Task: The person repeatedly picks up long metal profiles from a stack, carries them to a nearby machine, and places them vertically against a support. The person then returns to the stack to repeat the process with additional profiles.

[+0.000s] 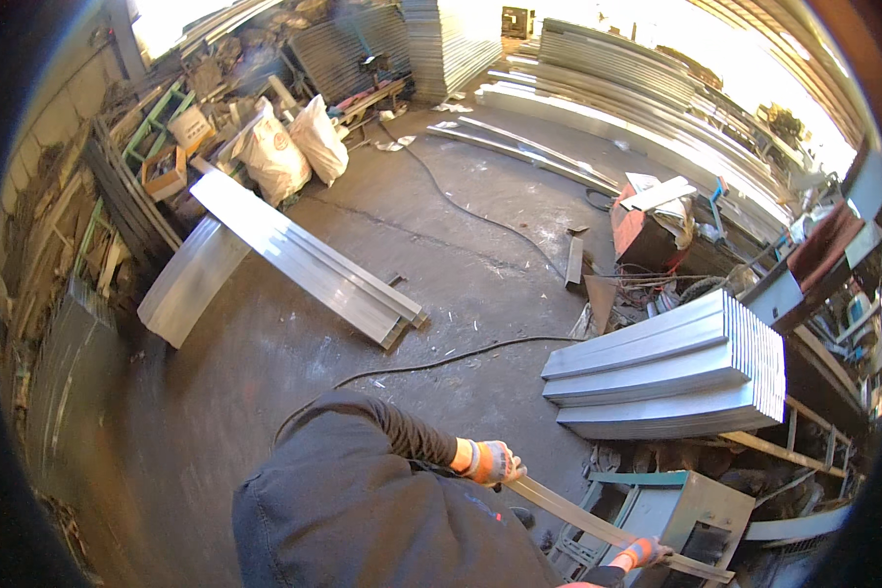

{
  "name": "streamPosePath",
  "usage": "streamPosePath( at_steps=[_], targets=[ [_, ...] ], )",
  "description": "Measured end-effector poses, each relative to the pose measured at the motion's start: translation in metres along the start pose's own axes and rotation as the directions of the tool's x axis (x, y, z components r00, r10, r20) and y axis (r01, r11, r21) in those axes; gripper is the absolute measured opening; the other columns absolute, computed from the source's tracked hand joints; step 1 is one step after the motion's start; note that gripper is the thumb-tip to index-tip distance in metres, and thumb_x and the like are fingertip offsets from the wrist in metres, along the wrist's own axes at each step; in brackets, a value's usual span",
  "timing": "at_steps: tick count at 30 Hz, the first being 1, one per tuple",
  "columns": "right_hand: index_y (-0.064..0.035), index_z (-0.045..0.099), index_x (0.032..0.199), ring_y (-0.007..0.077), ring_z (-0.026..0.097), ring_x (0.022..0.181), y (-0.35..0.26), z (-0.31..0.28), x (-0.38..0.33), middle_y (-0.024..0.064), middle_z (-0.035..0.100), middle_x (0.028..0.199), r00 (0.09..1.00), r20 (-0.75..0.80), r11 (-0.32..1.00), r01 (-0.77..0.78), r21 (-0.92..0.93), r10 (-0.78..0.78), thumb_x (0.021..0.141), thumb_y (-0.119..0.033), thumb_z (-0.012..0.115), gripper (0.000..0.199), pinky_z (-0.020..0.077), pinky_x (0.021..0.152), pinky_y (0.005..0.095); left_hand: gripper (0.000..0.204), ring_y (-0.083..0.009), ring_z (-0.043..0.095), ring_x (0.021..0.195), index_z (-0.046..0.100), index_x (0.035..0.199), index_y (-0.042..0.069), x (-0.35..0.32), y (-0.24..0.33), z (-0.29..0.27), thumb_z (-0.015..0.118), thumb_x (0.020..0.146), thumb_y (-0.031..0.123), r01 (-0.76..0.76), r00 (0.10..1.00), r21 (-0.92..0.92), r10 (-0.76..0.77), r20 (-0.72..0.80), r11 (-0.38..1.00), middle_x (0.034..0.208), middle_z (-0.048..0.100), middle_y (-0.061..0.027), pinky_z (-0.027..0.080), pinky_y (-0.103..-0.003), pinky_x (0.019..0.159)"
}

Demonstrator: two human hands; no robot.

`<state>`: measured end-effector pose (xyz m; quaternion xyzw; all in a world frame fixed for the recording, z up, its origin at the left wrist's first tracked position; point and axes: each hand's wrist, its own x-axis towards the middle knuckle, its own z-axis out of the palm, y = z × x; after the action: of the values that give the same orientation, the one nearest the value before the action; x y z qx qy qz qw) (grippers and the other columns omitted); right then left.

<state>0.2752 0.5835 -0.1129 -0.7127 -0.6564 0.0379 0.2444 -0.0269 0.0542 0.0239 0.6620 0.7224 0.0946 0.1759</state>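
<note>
My left hand (490, 461), in an orange and grey glove, is closed around the near end of a long, narrow metal strip (573, 513). Farther along the same strip, my right hand (645, 552) grips it in a matching glove. The strip slants down to the right, across a teal and grey metal machine or cabinet (647, 514). Whether it rests on that machine, I cannot tell. My dark sleeve and jacket cover much of the lower middle.
A stack of ribbed metal panels (657, 377) stands at the right. Another long panel (304, 255) lies across a second metal piece (191, 279) at the left. A black cable (441, 361) snakes over the floor. White sacks (269, 155) and panel stacks (608, 69) stand farther back.
</note>
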Motion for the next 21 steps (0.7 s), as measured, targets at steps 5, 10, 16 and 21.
streamPosePath(
  at_steps=[5, 10, 16, 21],
  targets=[
    [0.0054, 0.055, 0.160, 0.0478, 0.057, 0.146, -0.052, -0.018, -0.114, 0.0314, 0.057, 0.159, 0.994, 0.109, 0.965, 0.029, -0.262, 0.000, 0.104, -0.029, 0.070, 0.068, 0.0451, 0.125, 0.0521, 0.047, -0.0368, 0.081, 0.094, 0.066, 0.128, 0.003, -0.107, -0.049, -0.023, 0.079, 0.088, 0.024, 0.085, 0.995, -0.001, -0.084, 0.058, 0.996, 0.107, 0.076, -0.0148, 0.065, -0.049, 0.081],
    [0.0041, 0.064, 0.153, 0.0412, 0.065, 0.136, -0.061, -0.010, -0.160, 0.0267, 0.065, 0.153, 0.972, -0.151, 0.983, 0.183, -0.001, -0.181, 0.105, -0.027, 0.075, 0.058, 0.0533, 0.116, 0.0509, 0.065, -0.0385, 0.078, 0.112, 0.065, 0.138, 0.006, -0.166, -0.071, -0.044, 0.084, 0.092, 0.047, 0.125, 0.983, -0.014, -0.122, 0.139, 0.992, 0.119, 0.076, -0.0185, 0.061, -0.052, 0.096],
    [0.0028, 0.066, 0.150, 0.0447, 0.065, 0.137, -0.032, -0.014, -0.089, 0.0274, 0.067, 0.150, 0.984, -0.106, 0.986, 0.152, 0.061, -0.145, 0.107, -0.034, 0.072, 0.057, 0.0519, 0.117, 0.0567, 0.104, -0.0409, 0.069, 0.136, 0.067, 0.152, 0.001, -0.050, -0.069, -0.025, 0.055, 0.100, 0.090, 0.525, 0.825, -0.613, -0.176, 0.537, 0.590, 0.150, 0.072, -0.0225, 0.053, -0.058, 0.111],
    [0.0022, 0.067, 0.147, 0.0496, 0.062, 0.140, 0.023, -0.020, 0.014, 0.0288, 0.068, 0.148, 0.962, -0.098, 0.959, 0.237, -0.152, -0.254, 0.110, -0.042, 0.068, 0.058, 0.0484, 0.119, 0.0630, 0.108, -0.0438, 0.075, 0.120, 0.078, 0.131, -0.008, 0.091, -0.022, 0.020, 0.054, 0.098, 0.093, 0.390, 0.851, -0.531, -0.074, 0.520, 0.753, 0.129, 0.080, -0.0261, 0.058, -0.057, 0.102]
  ],
)
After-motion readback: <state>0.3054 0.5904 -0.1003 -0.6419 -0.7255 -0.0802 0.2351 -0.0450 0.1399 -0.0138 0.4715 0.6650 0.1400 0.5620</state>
